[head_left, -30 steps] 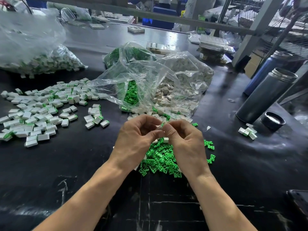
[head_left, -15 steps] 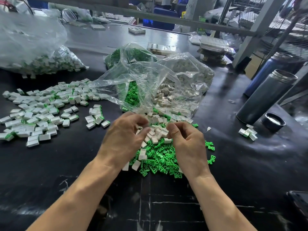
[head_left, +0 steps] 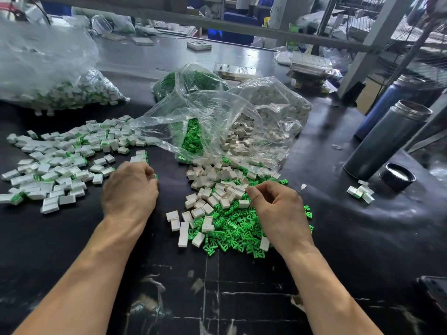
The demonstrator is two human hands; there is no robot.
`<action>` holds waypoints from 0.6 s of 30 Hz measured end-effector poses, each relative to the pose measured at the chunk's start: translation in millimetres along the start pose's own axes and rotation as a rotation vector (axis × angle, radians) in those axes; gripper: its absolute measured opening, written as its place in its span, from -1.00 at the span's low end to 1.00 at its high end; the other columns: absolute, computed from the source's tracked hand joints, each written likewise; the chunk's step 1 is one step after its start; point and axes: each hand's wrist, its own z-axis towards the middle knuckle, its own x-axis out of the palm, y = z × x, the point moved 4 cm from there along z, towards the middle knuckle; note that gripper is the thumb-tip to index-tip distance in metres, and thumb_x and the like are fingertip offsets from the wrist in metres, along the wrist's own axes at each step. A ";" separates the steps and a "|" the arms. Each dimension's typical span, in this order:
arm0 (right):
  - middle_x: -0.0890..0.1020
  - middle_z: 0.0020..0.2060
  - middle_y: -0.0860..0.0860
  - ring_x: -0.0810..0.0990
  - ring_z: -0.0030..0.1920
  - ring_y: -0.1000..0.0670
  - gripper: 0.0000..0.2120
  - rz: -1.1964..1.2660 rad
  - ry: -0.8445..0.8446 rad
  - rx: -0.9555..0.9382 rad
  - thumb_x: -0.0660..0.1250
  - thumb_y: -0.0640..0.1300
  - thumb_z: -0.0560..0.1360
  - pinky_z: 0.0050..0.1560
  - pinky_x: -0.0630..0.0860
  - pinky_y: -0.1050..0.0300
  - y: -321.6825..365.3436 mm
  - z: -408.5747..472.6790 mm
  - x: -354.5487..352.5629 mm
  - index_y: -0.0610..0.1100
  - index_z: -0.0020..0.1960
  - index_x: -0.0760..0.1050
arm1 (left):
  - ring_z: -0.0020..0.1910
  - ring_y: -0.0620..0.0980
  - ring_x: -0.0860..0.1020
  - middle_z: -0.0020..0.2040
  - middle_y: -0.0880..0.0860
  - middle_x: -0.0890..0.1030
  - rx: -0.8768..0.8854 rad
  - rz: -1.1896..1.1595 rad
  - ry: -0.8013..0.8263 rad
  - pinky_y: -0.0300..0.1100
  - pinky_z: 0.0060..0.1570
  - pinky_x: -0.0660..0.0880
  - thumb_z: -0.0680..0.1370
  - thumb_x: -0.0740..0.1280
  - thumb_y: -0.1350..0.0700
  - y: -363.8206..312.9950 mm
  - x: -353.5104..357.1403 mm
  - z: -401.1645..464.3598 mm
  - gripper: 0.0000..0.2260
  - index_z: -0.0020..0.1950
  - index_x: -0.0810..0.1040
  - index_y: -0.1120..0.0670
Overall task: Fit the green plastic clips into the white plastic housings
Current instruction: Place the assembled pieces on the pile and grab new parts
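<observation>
Left hand (head_left: 130,189), fingers curled, at the near edge of the heap of finished pieces (head_left: 58,163) on the black table (head_left: 350,233); a sliver of green shows at its fingertips, but what it holds cannot be told. Right hand (head_left: 278,209), fingers curled and pinching among the white housings (head_left: 217,192), rests over the loose green clips (head_left: 232,233) spilled from the clear bag (head_left: 217,117).

Looking forward and down from head height, close over a dark table (head_left: 338,238), wide-angle (edges bowing visibly). Taking in both forearms entering from the bottom edge, reaching far back to shelving (head_left: 266,32) behind. Sharing nothing with another view.
</observation>
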 end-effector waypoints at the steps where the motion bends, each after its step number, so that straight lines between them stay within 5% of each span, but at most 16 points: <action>1: 0.63 -0.31 0.13 0.57 -0.25 0.10 -0.82 -0.027 0.014 0.004 0.42 0.08 0.59 -0.17 0.52 0.09 -0.4 0.8 -1.2 0.02 -0.12 0.65 | 0.15 0.24 0.57 0.16 0.18 0.62 0.003 0.021 -0.010 0.09 0.16 0.51 0.56 0.43 0.14 0.1 -0.6 0.1 -0.82 0.16 0.67 0.06; 5: 0.63 -0.22 0.18 0.60 -0.14 0.10 -0.90 -0.144 0.098 0.008 0.45 0.09 0.56 -0.02 0.59 0.01 1.9 1.0 -6.4 0.09 -0.08 0.67 | 0.11 0.13 0.59 0.11 0.09 0.65 0.064 -0.062 0.026 0.00 0.13 0.52 0.55 0.46 0.11 -10.2 -2.4 -3.9 -0.85 0.12 0.68 0.00; 9: 0.62 -0.25 0.27 0.56 -0.21 0.24 -0.92 -0.201 0.210 -0.022 0.51 0.15 0.49 -0.08 0.53 0.17 6.6 -3.2 -5.6 0.18 -0.11 0.67 | -0.19 -0.10 0.64 -0.26 -0.12 0.69 -0.016 -0.262 0.359 -0.16 -0.14 0.55 0.43 0.58 -0.10 -18.9 5.8 -14.3 -0.83 -0.19 0.69 -0.04; 18: 0.55 -0.05 0.33 0.47 -0.06 0.34 -0.88 -0.290 0.278 -0.187 0.47 0.05 0.55 0.01 0.34 0.38 13.3 -9.6 10.8 0.24 0.07 0.64 | -0.19 -0.12 0.65 -0.27 -0.11 0.69 -0.014 -0.226 0.474 -0.20 -0.19 0.52 0.39 0.62 -0.09 -22.0 13.6 -21.4 -0.82 -0.24 0.70 -0.04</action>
